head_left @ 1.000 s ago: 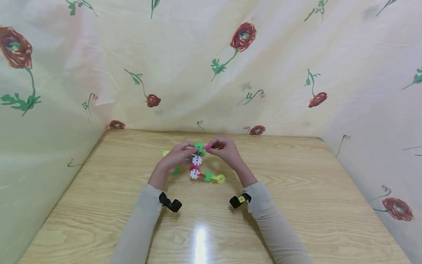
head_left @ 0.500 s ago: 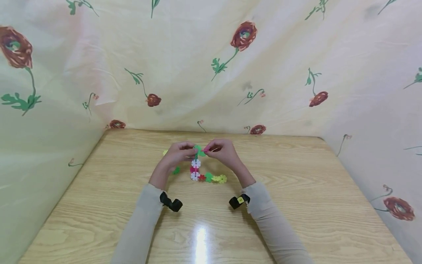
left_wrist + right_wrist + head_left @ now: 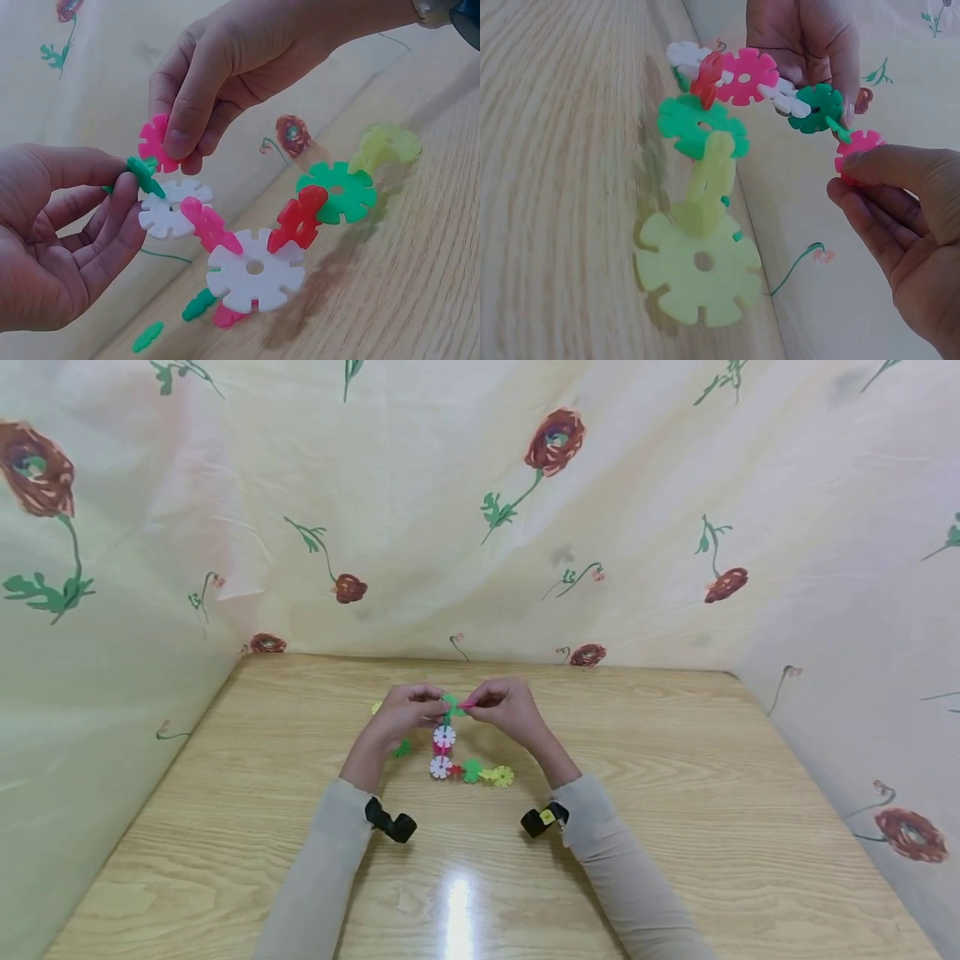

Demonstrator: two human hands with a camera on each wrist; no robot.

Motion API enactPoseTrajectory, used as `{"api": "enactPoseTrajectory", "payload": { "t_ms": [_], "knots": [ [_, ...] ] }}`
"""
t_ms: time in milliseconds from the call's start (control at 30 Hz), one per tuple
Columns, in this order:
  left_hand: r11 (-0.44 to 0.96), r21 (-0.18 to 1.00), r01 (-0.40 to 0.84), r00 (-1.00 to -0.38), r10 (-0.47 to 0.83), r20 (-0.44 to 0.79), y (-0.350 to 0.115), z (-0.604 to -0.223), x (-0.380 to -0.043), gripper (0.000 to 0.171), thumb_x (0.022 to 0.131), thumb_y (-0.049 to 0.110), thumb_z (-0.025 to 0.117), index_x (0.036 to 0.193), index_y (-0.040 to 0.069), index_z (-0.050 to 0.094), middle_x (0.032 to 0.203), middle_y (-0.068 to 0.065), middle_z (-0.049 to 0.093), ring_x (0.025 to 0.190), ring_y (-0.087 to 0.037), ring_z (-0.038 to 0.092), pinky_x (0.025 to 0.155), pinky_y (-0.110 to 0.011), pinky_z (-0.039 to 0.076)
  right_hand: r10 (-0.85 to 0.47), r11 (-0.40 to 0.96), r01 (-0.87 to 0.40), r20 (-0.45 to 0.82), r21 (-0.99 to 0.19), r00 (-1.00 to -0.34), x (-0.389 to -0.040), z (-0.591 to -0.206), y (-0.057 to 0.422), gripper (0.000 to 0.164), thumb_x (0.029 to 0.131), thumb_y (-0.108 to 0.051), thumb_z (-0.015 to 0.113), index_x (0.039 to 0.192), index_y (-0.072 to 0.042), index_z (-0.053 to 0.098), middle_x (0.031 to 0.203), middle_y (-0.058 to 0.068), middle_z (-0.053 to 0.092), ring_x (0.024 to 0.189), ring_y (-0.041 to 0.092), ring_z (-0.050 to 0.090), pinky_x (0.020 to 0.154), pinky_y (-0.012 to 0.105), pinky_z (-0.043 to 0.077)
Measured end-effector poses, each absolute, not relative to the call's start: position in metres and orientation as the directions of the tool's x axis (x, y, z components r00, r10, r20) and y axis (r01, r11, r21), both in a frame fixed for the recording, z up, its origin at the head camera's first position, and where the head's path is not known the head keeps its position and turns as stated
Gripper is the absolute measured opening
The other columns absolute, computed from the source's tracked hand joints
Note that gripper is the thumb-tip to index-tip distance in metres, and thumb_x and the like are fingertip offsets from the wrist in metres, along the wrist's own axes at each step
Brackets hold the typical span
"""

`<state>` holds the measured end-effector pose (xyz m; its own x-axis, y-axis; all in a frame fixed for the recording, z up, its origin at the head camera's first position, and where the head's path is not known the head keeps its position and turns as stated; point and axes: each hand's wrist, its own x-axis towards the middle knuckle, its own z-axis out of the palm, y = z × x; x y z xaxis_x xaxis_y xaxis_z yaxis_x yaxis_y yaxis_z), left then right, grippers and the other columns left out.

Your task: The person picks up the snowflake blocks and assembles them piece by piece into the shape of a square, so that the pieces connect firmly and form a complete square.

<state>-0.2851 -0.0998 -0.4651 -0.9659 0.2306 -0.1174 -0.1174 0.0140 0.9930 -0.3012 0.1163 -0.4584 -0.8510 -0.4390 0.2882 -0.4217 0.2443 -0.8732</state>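
L hand (image 3: 405,714) & R hand (image 3: 508,706) meet over the surface (image 3: 697,810), closer to its far edge than its near one, a bit L of midway btwn side edges. L fingers nearly closed, pinching a green disc (image 3: 142,176) at the top of a chain. R fingers also closed up, thumb & index pinching a pink disc (image 3: 159,142) flat btwn them; its rim meets the green piece, can't tell if slotted in.

Chain drops from L fingers twd the near edge, then bends twd the R edge: upper white disc (image 3: 444,737), lower white disc (image 3: 440,767) w/ pink link (image 3: 211,225) btwn, then red disc (image 3: 298,217), 2nd green disc (image 3: 337,191), two yellow discs at the end, last one (image 3: 697,266) lowest in R wrist view. Can't tell if that end touches the surface.

Nr L hand, twd the L edge: green piece (image 3: 402,748), plus yellow piece (image 3: 377,707) further twd far edge, part hidden by the hand. Floral cloth (image 3: 420,510) stands behind the far edge.
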Motion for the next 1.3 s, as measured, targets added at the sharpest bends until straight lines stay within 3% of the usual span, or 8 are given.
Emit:
{"api": "enactPoseTrajectory", "payload": {
  "t_ms": [367, 567, 700, 867, 1067, 1300],
  "knots": [
    [0.000, 0.994, -0.107, -0.966, 0.236, -0.104, -0.099, -0.461, -0.283, 0.028, 0.096, 0.006, 0.067, 0.120, -0.009, 0.065, 0.089, 0.000, 0.067, 0.075, -0.010, 0.067, 0.078, -0.027, 0.061, -0.424, 0.197, -0.442, 0.330, -0.875, -0.843, -0.300, -0.460, 0.114, 0.004, 0.087, 0.005, 0.076, 0.090, 0.007, 0.076, 0.088, 0.022, 0.075, 0.073, 0.016, 0.072, 0.068, 0.023, 0.060],
    [0.019, 0.993, -0.120, -0.959, 0.255, -0.121, -0.100, -0.462, -0.284, 0.024, 0.097, 0.009, 0.067, 0.118, -0.004, 0.068, 0.091, 0.000, 0.066, 0.080, -0.012, 0.067, 0.083, -0.031, 0.061, -0.423, 0.223, -0.424, 0.305, -0.878, -0.853, -0.300, -0.458, 0.115, 0.006, 0.088, 0.003, 0.076, 0.092, 0.007, 0.076, 0.092, 0.024, 0.074, 0.075, 0.011, 0.070, 0.070, 0.020, 0.058],
    [0.046, 0.992, -0.117, -0.950, 0.287, -0.125, -0.101, -0.463, -0.284, 0.023, 0.099, 0.014, 0.067, 0.117, 0.000, 0.068, 0.093, 0.001, 0.066, 0.086, -0.013, 0.066, 0.090, -0.037, 0.059, -0.444, 0.263, -0.415, 0.273, -0.871, -0.853, -0.301, -0.458, 0.115, 0.009, 0.090, 0.004, 0.073, 0.096, 0.010, 0.073, 0.098, 0.028, 0.072, 0.084, 0.020, 0.070, 0.075, 0.021, 0.059],
    [0.078, 0.992, -0.099, -0.942, 0.313, -0.119, -0.104, -0.464, -0.285, 0.023, 0.100, 0.015, 0.065, 0.117, 0.000, 0.067, 0.093, 0.002, 0.068, 0.088, -0.014, 0.066, 0.096, -0.044, 0.057, -0.524, 0.334, -0.431, 0.214, -0.838, -0.824, -0.305, -0.454, 0.121, 0.018, 0.092, 0.003, 0.071, 0.109, 0.009, 0.071, 0.106, 0.027, 0.072, 0.098, 0.035, 0.070, 0.084, 0.034, 0.060],
    [0.107, 0.989, -0.103, -0.935, 0.328, -0.133, -0.106, -0.463, -0.284, 0.020, 0.101, 0.017, 0.064, 0.115, 0.003, 0.066, 0.094, 0.001, 0.066, 0.089, -0.013, 0.064, 0.088, -0.035, 0.058, -0.556, 0.366, -0.415, 0.162, -0.833, -0.815, -0.316, -0.453, 0.138, 0.031, 0.091, 0.000, 0.073, 0.121, 0.008, 0.067, 0.111, 0.023, 0.071, 0.101, 0.032, 0.068, 0.090, 0.044, 0.058],
    [0.112, 0.988, -0.103, -0.934, 0.331, -0.135, -0.107, -0.461, -0.282, 0.021, 0.102, 0.018, 0.062, 0.116, 0.004, 0.066, 0.097, 0.001, 0.065, 0.091, -0.013, 0.063, 0.090, -0.036, 0.057, -0.592, 0.517, -0.396, 0.017, -0.759, -0.806, -0.332, -0.463, 0.136, 0.030, 0.091, -0.003, 0.074, 0.120, 0.003, 0.068, 0.106, 0.018, 0.073, 0.097, 0.026, 0.069, 0.084, 0.033, 0.058]
  ]
}}
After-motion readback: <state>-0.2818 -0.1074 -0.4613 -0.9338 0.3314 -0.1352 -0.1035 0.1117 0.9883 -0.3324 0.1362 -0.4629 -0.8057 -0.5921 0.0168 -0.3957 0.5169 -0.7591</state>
